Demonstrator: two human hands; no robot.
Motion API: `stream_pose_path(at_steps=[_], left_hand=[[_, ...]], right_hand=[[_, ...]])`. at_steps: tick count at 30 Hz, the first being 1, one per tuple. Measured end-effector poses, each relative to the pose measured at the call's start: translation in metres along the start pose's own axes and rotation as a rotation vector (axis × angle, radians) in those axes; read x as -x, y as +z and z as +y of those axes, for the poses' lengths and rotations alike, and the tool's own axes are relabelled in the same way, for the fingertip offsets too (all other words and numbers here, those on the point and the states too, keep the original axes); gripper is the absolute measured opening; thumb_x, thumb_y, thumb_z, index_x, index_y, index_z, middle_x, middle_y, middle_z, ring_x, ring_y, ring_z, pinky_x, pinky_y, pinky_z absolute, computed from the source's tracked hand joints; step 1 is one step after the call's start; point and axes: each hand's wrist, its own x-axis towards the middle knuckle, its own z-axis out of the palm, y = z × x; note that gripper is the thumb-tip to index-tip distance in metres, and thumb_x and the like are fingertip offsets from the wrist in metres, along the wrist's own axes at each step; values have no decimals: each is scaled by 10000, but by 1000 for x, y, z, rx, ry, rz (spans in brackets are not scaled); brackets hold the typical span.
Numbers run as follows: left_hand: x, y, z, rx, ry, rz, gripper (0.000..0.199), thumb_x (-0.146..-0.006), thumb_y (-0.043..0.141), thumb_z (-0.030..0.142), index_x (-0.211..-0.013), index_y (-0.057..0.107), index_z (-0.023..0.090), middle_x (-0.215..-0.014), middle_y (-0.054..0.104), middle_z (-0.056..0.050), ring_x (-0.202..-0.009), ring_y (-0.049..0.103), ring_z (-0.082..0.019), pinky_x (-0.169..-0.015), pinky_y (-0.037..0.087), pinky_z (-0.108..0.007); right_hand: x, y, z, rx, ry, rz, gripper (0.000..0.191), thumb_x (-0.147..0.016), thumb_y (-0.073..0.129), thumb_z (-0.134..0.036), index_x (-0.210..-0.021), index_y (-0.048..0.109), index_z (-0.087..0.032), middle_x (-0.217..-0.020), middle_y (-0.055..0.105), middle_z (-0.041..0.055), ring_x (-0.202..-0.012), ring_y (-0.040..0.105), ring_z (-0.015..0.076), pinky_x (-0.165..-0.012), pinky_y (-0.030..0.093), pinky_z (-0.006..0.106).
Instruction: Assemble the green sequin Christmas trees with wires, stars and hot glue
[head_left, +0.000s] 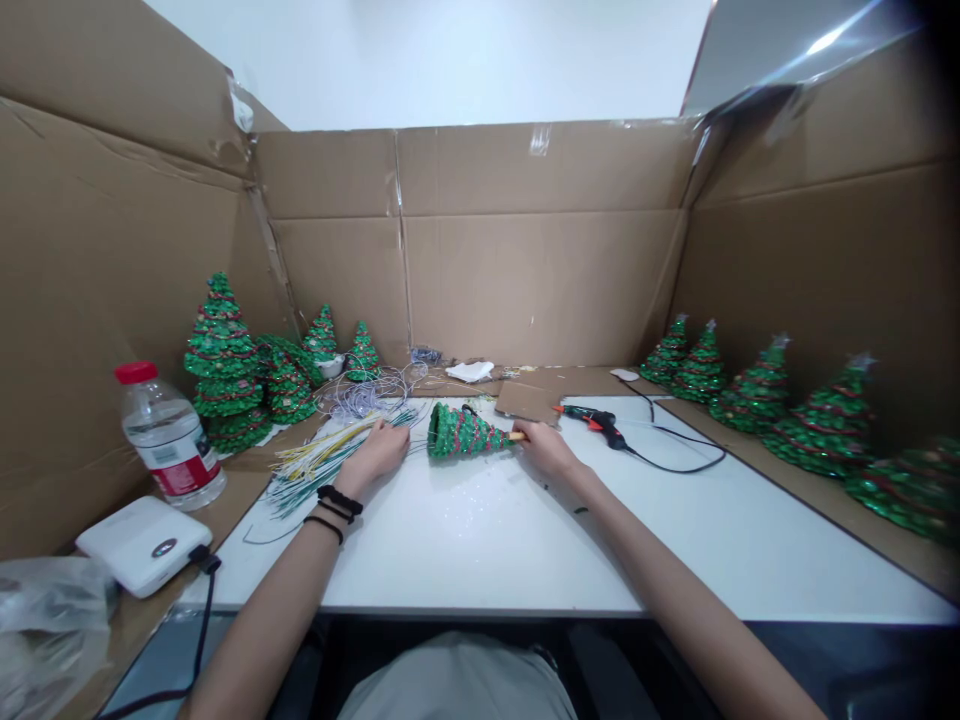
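Observation:
A small green tinsel Christmas tree (466,434) with a red garland lies on its side on the white table, its wide open base facing left. From its tip a short wooden stick (517,436) sticks out, and my right hand (546,450) is closed on that stick. My left hand (381,455) is at the right end of a loose bundle of green, white and yellow wires (311,462). Its fingers are curled together; what they pinch is hidden. Thin strands run between this hand and the tree's base.
A hot glue gun (596,422) with a black cord lies right of a cardboard piece (529,400). Finished trees (821,415) line the right side; more trees (223,350) stand at left. A tangle of wire (371,392), water bottle (171,440) and white power bank (142,545) are also left.

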Motion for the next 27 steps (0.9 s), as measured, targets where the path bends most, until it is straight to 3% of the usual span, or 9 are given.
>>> stream_pose_path(at_steps=[7, 12, 18, 22, 25, 27], left_hand=[[1, -1, -5, 98, 33, -47, 253, -889, 376, 327, -868, 594, 199, -827, 683, -78, -779, 568, -231, -908, 288, -415], [0, -6, -20, 208, 44, -62, 270, -864, 424, 326, -786, 655, 208, -849, 690, -70, -853, 562, -229, -957, 260, -422], [-1, -7, -24, 165, 25, 46, 308, -854, 417, 286, -703, 676, 215, -847, 660, -83, -962, 443, -278, -1011, 135, -538], [-1, -2, -18, 91, 58, 82, 249, -817, 429, 181, -670, 628, 205, -767, 665, -70, -929, 428, -270, -1029, 48, -577], [-2, 2, -13, 56, 79, 98, 210, -824, 436, 201, -707, 610, 197, -759, 648, -77, -908, 457, -263, -1051, 81, -548], [-3, 2, -9, 88, 85, 67, 214, -845, 415, 222, -738, 597, 191, -768, 642, -78, -869, 489, -250, -1038, 172, -508]], right_hand=[[-2, 6, 2, -21, -27, 26, 250, -804, 438, -96, -913, 644, -185, -893, 685, 78, -827, 596, 192, -602, 297, 231], [-6, 1, 16, -54, -30, 18, 245, -787, 447, -99, -884, 657, -180, -912, 692, 78, -852, 602, 199, -635, 335, 227], [-11, 1, 27, -108, -36, 26, 205, -807, 430, -112, -846, 625, -160, -866, 683, 74, -805, 602, 184, -665, 370, 221], [-12, 6, 26, -128, -54, 58, 194, -805, 426, -108, -852, 606, -164, -867, 673, 74, -803, 590, 187, -662, 361, 229], [-11, 9, 24, -141, -71, 79, 193, -795, 429, -107, -857, 600, -168, -837, 662, 65, -763, 574, 186, -647, 353, 239], [-11, 10, 21, -147, -93, 102, 187, -783, 433, -100, -847, 595, -168, -848, 649, 66, -791, 557, 191, -676, 359, 248]])
